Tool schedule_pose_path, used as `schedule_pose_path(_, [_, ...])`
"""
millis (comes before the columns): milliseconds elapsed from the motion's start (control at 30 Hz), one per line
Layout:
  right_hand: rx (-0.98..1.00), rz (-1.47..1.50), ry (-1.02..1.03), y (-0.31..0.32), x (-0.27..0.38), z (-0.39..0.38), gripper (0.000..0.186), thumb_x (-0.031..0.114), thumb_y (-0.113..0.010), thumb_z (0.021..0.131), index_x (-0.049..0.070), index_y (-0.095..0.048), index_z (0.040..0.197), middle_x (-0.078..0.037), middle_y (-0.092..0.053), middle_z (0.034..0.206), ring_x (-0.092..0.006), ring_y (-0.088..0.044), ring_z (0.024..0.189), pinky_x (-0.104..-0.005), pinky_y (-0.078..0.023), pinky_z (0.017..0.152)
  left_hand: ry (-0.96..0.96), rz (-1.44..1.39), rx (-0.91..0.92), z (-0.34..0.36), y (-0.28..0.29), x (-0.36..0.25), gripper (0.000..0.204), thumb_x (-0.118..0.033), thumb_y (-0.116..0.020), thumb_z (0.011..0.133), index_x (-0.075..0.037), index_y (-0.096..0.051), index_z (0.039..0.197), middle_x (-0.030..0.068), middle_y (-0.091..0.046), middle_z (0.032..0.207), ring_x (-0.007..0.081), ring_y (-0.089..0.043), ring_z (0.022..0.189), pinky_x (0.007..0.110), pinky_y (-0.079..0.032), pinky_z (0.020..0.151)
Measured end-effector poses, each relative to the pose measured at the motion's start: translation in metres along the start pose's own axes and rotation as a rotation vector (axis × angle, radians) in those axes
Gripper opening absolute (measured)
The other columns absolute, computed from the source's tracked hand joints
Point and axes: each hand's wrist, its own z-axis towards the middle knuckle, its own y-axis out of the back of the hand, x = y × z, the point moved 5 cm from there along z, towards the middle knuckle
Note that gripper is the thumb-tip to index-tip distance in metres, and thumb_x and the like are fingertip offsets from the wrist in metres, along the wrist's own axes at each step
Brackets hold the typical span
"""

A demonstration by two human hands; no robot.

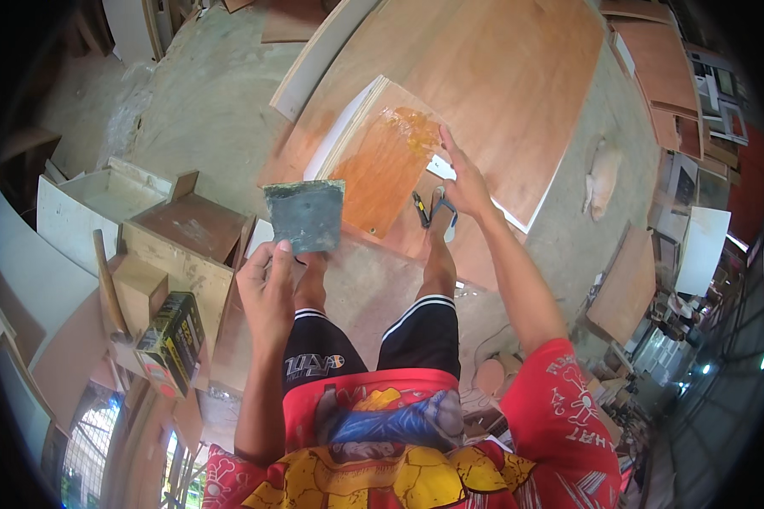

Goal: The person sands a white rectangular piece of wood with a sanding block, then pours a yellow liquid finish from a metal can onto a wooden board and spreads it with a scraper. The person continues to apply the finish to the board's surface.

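Observation:
My left hand (267,280) is closed on the lower edge of a dark, square flat spreader (304,216), thumb on its near face. The spreader is raised just left of a small wooden panel (361,191). Wet amber glue (412,127) shines on the panel's upper part, and its lower part is orange-brown. My right hand (467,182) is at the panel's right edge, one finger stretched out to its upper right corner; some of the other fingers are hidden. Under the panel lies a large plywood sheet (501,93).
A yellow-and-black cutter (421,209) lies by my right foot. To the left, a wooden handle (106,284) and a green-and-yellow box (171,343) stand by wooden box frames (187,246). On the floor at right lies a pale animal (603,174). Boards (628,284) line the right side.

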Motion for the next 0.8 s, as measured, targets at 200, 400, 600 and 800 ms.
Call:
schedule_pose_path(200, [-0.095,-0.391,-0.037,0.025,0.042,-0.061,0.075,-0.011,-0.065,0.081,0.015,-0.059,0.152,-0.022,-0.055,0.149,-0.0410,-0.057,0.131,-0.0472,-0.050,0.109,0.040,0.064,0.110,0.002,-0.020,-0.011,0.032,-0.024,-0.064,0.109,-0.002,-0.067,0.085,-0.0058,-0.054,0.074,0.0028,-0.044,0.066,0.025,-0.034,0.056])
schedule_pose_path(400, [-0.134,-0.170,0.229,-0.002,0.194,-0.106,0.051,0.004,-0.080,0.078,0.008,-0.071,0.128,-0.017,-0.061,0.121,-0.0380,-0.062,0.114,-0.0451,-0.053,0.093,-0.224,0.229,0.065,-0.002,-0.064,0.008,0.029,-0.017,-0.067,0.106,0.002,-0.068,0.085,-0.0029,-0.057,0.068,0.0030,-0.047,0.065,0.026,-0.037,0.057])
schedule_pose_path(600, [-0.269,-0.089,0.334,-0.001,0.207,-0.086,0.016,0.010,-0.070,0.085,0.003,-0.064,0.098,-0.013,-0.058,0.099,-0.0338,-0.063,0.092,-0.0442,-0.055,0.077,-0.021,-0.008,0.080,-0.015,-0.099,-0.003,0.025,-0.012,-0.063,0.107,-0.001,-0.073,0.086,-0.0054,-0.059,0.075,0.0026,-0.048,0.069,0.024,-0.035,0.058])
schedule_pose_path(800, [-0.330,-0.106,0.161,0.023,0.199,-0.094,0.030,0.009,-0.074,0.089,0.005,-0.072,0.119,-0.014,-0.064,0.109,-0.0319,-0.069,0.097,-0.0406,-0.059,0.074,-0.030,-0.093,0.223,-0.019,-0.121,-0.006,0.022,-0.016,-0.064,0.109,0.004,-0.074,0.106,-0.0044,-0.063,0.081,0.0038,-0.051,0.073,0.023,-0.040,0.063])
